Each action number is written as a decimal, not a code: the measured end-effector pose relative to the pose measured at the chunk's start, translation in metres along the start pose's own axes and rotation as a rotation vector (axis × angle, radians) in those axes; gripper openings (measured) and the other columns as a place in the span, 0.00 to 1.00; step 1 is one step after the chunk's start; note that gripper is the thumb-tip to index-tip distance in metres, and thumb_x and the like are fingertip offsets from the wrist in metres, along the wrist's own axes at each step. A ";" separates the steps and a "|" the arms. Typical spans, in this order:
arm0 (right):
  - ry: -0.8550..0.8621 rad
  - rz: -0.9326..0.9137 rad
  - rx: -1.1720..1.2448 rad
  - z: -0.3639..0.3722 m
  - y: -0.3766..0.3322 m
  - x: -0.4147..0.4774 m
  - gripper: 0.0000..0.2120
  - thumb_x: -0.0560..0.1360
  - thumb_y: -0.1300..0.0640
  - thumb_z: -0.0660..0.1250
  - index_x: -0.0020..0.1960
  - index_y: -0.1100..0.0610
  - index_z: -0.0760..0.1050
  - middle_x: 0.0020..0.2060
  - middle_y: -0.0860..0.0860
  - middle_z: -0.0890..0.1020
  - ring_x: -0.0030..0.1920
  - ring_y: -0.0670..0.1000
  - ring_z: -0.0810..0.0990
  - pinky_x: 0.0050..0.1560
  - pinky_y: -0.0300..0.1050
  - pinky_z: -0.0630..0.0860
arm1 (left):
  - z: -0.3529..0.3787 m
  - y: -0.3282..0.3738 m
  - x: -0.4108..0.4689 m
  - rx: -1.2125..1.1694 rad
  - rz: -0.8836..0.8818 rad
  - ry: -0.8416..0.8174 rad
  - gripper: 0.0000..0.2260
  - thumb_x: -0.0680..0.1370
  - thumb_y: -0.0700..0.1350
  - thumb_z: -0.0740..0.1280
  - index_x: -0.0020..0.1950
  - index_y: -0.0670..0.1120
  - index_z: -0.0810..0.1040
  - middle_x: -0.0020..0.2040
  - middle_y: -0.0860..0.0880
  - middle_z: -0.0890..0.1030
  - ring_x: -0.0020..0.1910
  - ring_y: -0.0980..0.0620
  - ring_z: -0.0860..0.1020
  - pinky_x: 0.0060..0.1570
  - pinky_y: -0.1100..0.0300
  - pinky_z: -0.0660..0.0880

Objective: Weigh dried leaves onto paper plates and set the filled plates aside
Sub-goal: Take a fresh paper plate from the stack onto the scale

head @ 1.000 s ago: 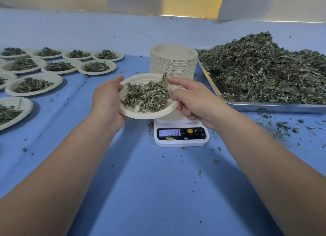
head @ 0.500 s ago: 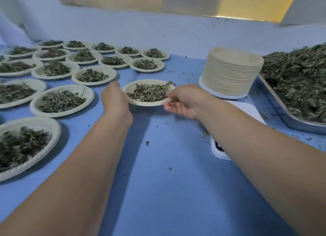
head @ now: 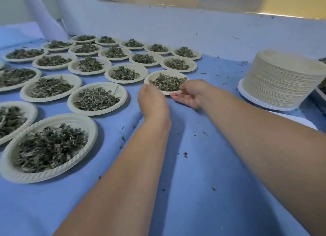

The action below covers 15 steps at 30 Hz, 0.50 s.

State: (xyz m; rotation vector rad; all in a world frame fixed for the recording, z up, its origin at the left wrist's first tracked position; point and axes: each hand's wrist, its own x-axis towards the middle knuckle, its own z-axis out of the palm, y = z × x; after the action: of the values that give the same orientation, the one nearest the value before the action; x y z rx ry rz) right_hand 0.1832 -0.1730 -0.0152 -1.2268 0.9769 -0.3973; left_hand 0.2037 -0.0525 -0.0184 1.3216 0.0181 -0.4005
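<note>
Nearest, two bare forearms reach forward over the blue surface [head: 202, 191], which is dotted with loose leaf crumbs [head: 185, 154]. Left of the forearms, nearer than either grip, sits the closest filled plate [head: 67, 117], a pale paper one heaped with dark dried leaves [head: 49, 147].

Further on, the left grip [head: 153, 103] shows only the back of the hand. Its fingers are hidden beyond it at the near-left rim of the plate [head: 166, 71], so I cannot tell whether they clasp it. The right grip [head: 192, 93] lies palm up and is clamped on the near-right rim, fingers beneath and thumb on top. This plate holds a loose mound of leaves [head: 167, 81]. It is at the surface between the two grips; whether it rests there or hangs just above, I cannot tell.

Left of and beyond the grips the other filled plates [head: 107, 74] spread in slanting rows, each with its own pile of leaves. I count nineteen of them, the closest included, and more may be cut by the left edge. That makes twenty with the one in the grip.

Well to the right of the right grip stands one tall stack of empty plates [head: 282, 80] on a white round base [head: 247, 93].
</note>
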 end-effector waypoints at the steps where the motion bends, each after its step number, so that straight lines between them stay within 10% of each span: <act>1: -0.014 0.009 0.007 0.000 -0.001 -0.001 0.10 0.83 0.67 0.55 0.63 0.63 0.68 0.43 0.60 0.79 0.33 0.55 0.85 0.30 0.46 0.83 | 0.002 0.000 0.000 -0.034 -0.006 0.008 0.13 0.82 0.39 0.55 0.38 0.47 0.69 0.36 0.50 0.68 0.40 0.46 0.65 0.40 0.55 0.64; 4: -0.053 -0.003 -0.004 -0.002 -0.001 -0.010 0.07 0.83 0.66 0.57 0.58 0.64 0.70 0.39 0.63 0.82 0.33 0.56 0.85 0.33 0.48 0.84 | 0.005 -0.006 -0.008 -0.020 0.056 -0.041 0.15 0.81 0.40 0.56 0.61 0.38 0.78 0.59 0.43 0.81 0.59 0.41 0.78 0.57 0.46 0.74; 6: -0.071 -0.042 -0.041 -0.008 -0.001 -0.023 0.09 0.81 0.66 0.58 0.61 0.66 0.70 0.43 0.66 0.82 0.30 0.57 0.85 0.31 0.48 0.84 | 0.009 -0.009 -0.019 0.041 0.139 -0.091 0.21 0.81 0.40 0.56 0.74 0.39 0.72 0.74 0.43 0.74 0.73 0.43 0.71 0.71 0.46 0.68; 11: -0.096 -0.201 -0.156 -0.042 0.001 -0.074 0.05 0.77 0.66 0.62 0.47 0.60 0.75 0.31 0.55 0.82 0.24 0.49 0.79 0.26 0.39 0.76 | 0.020 -0.024 -0.053 0.237 0.394 -0.320 0.23 0.83 0.42 0.57 0.80 0.51 0.67 0.72 0.57 0.74 0.60 0.73 0.70 0.53 0.80 0.61; 15: -0.016 -0.345 -0.175 -0.093 0.007 -0.110 0.14 0.77 0.65 0.63 0.61 0.54 0.69 0.34 0.53 0.83 0.27 0.46 0.82 0.28 0.39 0.78 | 0.037 -0.035 -0.085 0.371 0.590 -0.470 0.21 0.85 0.39 0.55 0.78 0.48 0.70 0.77 0.51 0.71 0.72 0.60 0.69 0.63 0.75 0.64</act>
State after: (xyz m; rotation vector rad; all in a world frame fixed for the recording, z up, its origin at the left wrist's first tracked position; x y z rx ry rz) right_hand 0.0465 -0.1466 0.0223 -1.5622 0.7978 -0.5804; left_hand 0.1064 -0.0707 -0.0219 1.4900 -0.8544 -0.2005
